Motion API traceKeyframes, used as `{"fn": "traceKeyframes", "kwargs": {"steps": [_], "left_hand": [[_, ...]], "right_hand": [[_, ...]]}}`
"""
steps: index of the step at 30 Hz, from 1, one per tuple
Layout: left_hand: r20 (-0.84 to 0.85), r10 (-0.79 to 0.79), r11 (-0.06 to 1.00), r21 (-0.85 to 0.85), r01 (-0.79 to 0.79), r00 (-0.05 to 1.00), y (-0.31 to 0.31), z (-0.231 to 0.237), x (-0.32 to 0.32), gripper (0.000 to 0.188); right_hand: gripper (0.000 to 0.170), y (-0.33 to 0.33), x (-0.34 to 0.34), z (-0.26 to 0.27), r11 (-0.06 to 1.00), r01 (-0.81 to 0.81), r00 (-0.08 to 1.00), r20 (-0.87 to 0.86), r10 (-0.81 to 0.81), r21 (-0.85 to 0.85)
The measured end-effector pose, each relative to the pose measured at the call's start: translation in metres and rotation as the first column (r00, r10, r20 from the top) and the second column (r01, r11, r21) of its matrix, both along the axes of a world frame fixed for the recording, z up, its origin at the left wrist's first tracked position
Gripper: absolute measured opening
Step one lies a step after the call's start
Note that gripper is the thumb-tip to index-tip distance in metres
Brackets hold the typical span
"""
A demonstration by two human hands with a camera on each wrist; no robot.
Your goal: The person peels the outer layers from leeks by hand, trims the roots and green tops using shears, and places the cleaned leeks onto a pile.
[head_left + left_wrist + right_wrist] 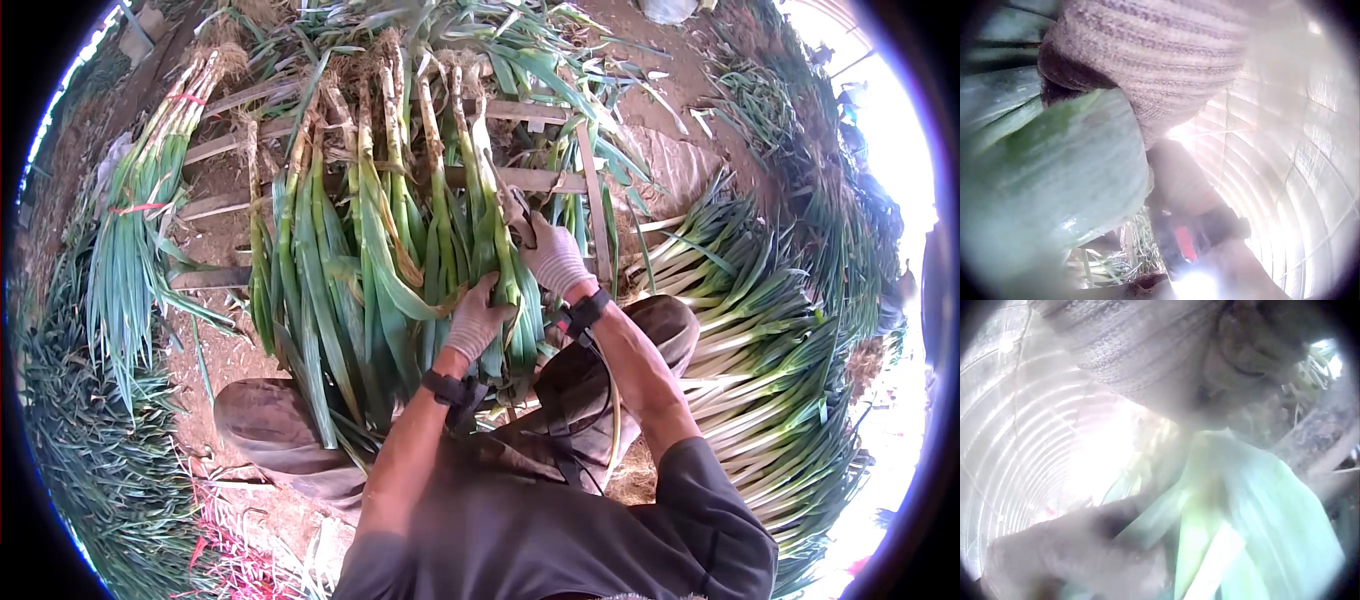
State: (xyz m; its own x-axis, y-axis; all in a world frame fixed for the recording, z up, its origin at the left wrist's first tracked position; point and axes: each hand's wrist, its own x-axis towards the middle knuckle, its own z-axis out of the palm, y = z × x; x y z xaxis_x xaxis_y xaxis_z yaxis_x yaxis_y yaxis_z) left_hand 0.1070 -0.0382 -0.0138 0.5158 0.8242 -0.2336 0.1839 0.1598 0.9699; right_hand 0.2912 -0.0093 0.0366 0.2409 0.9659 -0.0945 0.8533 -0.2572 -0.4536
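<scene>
Long green leeks with brown roots lie side by side in front of the person, leaves toward the lap. The gloved left hand grips one leek low on its green part; in the left wrist view a broad leaf lies beside the striped glove. Higher on the same leek is the gloved right hand, its fingers curled round a small dark tool against the stalk. The right wrist view shows the glove above pale leaves, its fingertips blurred.
Wooden slats lie under the leeks. A tied bundle with red bands is at the left. White-stalked leeks are piled at the right, with more greens at the lower left. Red strips litter the ground near the left knee.
</scene>
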Motion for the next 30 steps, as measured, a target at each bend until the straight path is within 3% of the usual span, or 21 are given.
{"fn": "traceKeyframes", "kwargs": {"steps": [6, 7, 10, 11, 12, 14, 15, 17, 18, 19, 20, 22, 25, 27, 30], "left_hand": [[-0.04, 0.0, 0.999, 0.04, 0.002, 0.999, -0.002, -0.002, -0.001, 0.065], [-0.04, 0.011, 0.991, 0.131, -0.005, 0.999, -0.001, -0.001, 0.0, 0.066], [-0.293, -0.078, 0.99, 0.09, 0.109, 0.953, -0.002, 0.011, 0.001, 0.067], [-0.439, -0.077, 0.962, 0.204, 0.183, 0.895, -0.005, 0.017, 0.003, 0.065], [-0.501, -0.158, 0.947, 0.168, 0.274, 0.851, -0.007, 0.024, 0.008, 0.065], [-0.603, -0.308, 0.895, 0.077, 0.438, 0.735, -0.012, 0.034, 0.017, 0.065], [-0.616, -0.354, 0.83, 0.141, 0.54, 0.704, -0.017, 0.027, 0.019, 0.056], [-0.54, -0.258, 0.848, 0.27, 0.455, 0.801, -0.017, 0.024, 0.014, 0.043], [-0.495, -0.212, 0.851, 0.33, 0.408, 0.842, -0.016, 0.022, 0.011, 0.037], [-0.567, -0.079, 0.909, 0.297, 0.293, 0.82, -0.005, 0.045, 0.008, 0.021], [-0.431, 0.094, 0.962, 0.271, 0.029, 0.897, 0.003, 0.049, 0.008, 0.015], [-0.434, 0.327, 0.878, 0.469, -0.099, 0.84, 0.021, 0.035, 0.007, 0.023], [-0.577, 0.367, 0.862, 0.505, -0.034, 0.729, 0.047, 0.039, 0.023, 0.031], [-0.608, 0.343, 0.855, 0.518, 0.03, 0.716, 0.06, 0.038, 0.03, 0.035], [-0.648, 0.319, 0.823, 0.552, 0.138, 0.691, 0.065, 0.015, 0.045, 0.033]], "right_hand": [[0.038, 0.059, 0.012, -0.017, 0.999, 0.016, 1.0, 0.025, -0.017, 0.034], [0.036, 0.067, 0.014, -0.019, 0.998, 0.029, 0.999, 0.039, -0.032, 0.054], [0.034, 0.077, 0.026, -0.022, 0.992, 0.025, 1.0, -0.008, -0.024, 0.124], [0.034, 0.072, 0.026, -0.015, 0.991, 0.031, 0.998, -0.05, -0.024, 0.133], [0.035, 0.062, 0.024, -0.008, 0.992, 0.083, 0.992, -0.101, -0.074, 0.096], [0.038, 0.026, 0.018, 0.004, 0.988, -0.008, 0.983, -0.179, 0.035, 0.152], [0.04, 0.008, 0.012, 0.016, 0.995, -0.038, 0.98, -0.19, 0.054, 0.089], [0.046, -0.031, 0.005, 0.027, 0.998, -0.07, 0.971, -0.23, 0.067, -0.004], [0.048, -0.051, 0.003, 0.027, 0.998, -0.06, 0.968, -0.242, 0.065, 0.03], [0.049, -0.068, 0.0, 0.027, 0.997, -0.072, 0.968, -0.237, 0.079, 0.034], [0.049, -0.083, -0.003, 0.028, 0.996, -0.084, 0.968, -0.233, 0.091, 0.04], [0.05, -0.104, -0.007, 0.023, 0.991, -0.113, 0.965, -0.244, 0.091, -0.074], [0.054, -0.11, -0.009, 0.02, 0.999, -0.04, 0.954, -0.297, 0.027, -0.036], [0.059, -0.107, -0.008, 0.023, 1.0, -0.014, 0.937, -0.349, 0.008, -0.016], [0.061, -0.106, -0.003, 0.027, 0.999, -0.03, 0.958, -0.285, 0.04, 0.039]]}}
